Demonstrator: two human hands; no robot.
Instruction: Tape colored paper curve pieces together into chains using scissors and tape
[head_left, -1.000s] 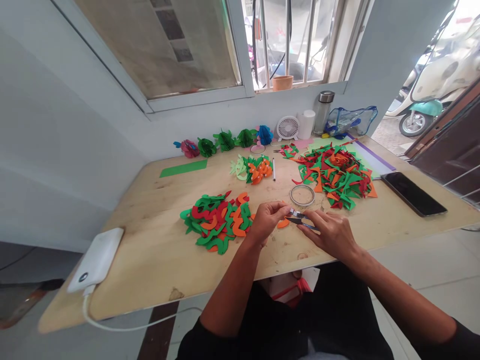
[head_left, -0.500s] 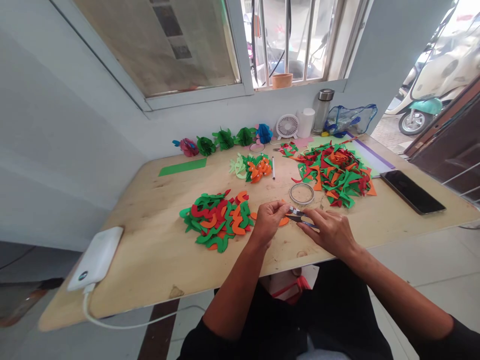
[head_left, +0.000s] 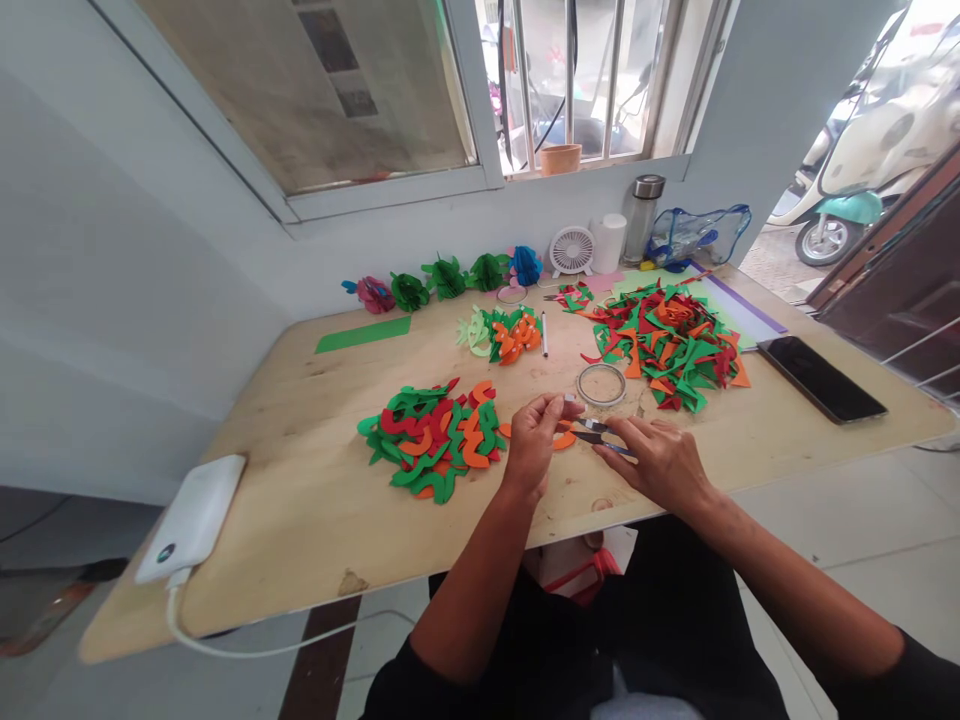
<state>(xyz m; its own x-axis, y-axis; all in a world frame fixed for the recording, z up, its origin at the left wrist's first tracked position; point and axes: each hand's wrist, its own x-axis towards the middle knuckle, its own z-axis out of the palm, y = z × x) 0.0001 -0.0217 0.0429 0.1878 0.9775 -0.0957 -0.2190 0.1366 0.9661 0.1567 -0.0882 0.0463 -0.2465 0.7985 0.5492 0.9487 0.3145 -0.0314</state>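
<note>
My right hand (head_left: 660, 458) is closed around a pair of scissors (head_left: 592, 437), whose blades point left toward my other hand. A small whitish piece sits at the scissors, near my right fingertips. My left hand (head_left: 534, 445) is pinched on a small pale piece (head_left: 570, 399), too small to name surely. Orange curved paper pieces (head_left: 564, 437) lie on the table just beyond and beside my left fingers. A roll of thin tape (head_left: 601, 384) lies flat behind my hands. To the left rests a pile of green, red and orange wavy cutouts (head_left: 435, 440).
On the wooden table (head_left: 300, 520) are a heap of paper scraps (head_left: 675, 340), a phone (head_left: 821, 380), a white marker (head_left: 544, 335) and a white power bank (head_left: 191, 517) with a cable. Paper flowers (head_left: 446, 277), a small fan (head_left: 572, 250) and a bottle (head_left: 643, 220) stand along the wall.
My left fingers have moved slightly away from the scissors, and a pale piece now shows at their tips, apart from the whitish piece at the scissors.
</note>
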